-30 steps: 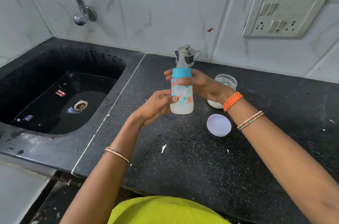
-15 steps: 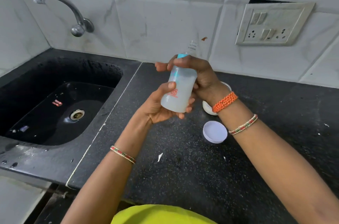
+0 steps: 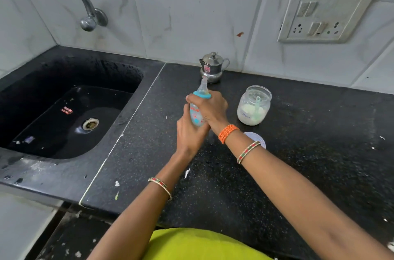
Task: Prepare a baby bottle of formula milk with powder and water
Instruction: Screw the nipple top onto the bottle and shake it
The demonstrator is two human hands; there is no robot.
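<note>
Head view: both hands' grip (image 3: 210,110) (image 3: 189,131) (fingers curled) around bottle (image 3: 197,115)

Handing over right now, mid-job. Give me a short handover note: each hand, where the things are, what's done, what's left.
Left hand: grips the lower part of the baby bottle.
Right hand: grips the bottle just under its blue collar.
Bottle: held over the counter, teat on and pointing up, tilted slightly; whitish liquid inside.
Powder jar: open, right of the bottle, scoop standing in it. Its lid lies on the counter, partly hidden by the right wrist.
Steel pot: by the wall, lid on.
Done: bottle filled and capped.
Left, probably: finish mixing, set the bottle down, close the jar.
</note>
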